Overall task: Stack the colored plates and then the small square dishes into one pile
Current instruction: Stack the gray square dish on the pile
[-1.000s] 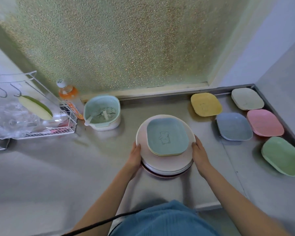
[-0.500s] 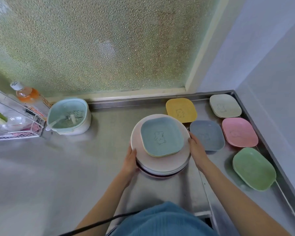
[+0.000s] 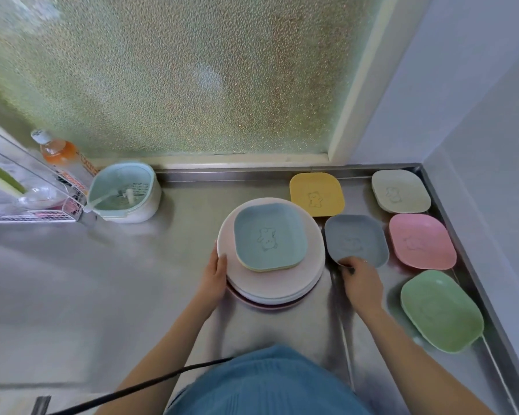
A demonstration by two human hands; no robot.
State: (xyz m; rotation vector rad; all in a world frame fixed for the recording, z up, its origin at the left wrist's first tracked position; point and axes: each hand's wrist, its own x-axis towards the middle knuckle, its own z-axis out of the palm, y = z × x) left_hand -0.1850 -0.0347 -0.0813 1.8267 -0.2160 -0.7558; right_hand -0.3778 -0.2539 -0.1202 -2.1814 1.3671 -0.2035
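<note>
The pile (image 3: 271, 283) of round plates sits near the middle of the steel counter (image 3: 102, 295), a pink plate lowest, pale ones above it. On top lie small square dishes — a teal dish (image 3: 270, 236) with a bear outline uppermost, and the yellowish edge of another just showing beneath it.

The left hand (image 3: 215, 277) rests against the pile's left rim, fingers fairly straight along the plate edges, thumb up near the top plate. The right hand (image 3: 361, 280) is off the pile, to its right, with its fingertips curled at the near edge of the grey-blue dish (image 3: 355, 239); whether they already grip that edge or only touch it cannot be told. A ring shows on one finger.

The grey-blue dish lies just beside the pile. Behind it is a yellow dish (image 3: 316, 193), close to the back ledge. Further right, along the counter's raised side, lie a cream dish (image 3: 400, 190), a pink dish (image 3: 421, 241) and a green dish (image 3: 441, 310) — each flat and apart from its neighbours.

At the far left stand a pale green strainer bowl (image 3: 123, 191), an orange bottle (image 3: 59, 152) and a wire rack (image 3: 27, 199). Frosted glass (image 3: 177, 70) runs behind the counter.
</note>
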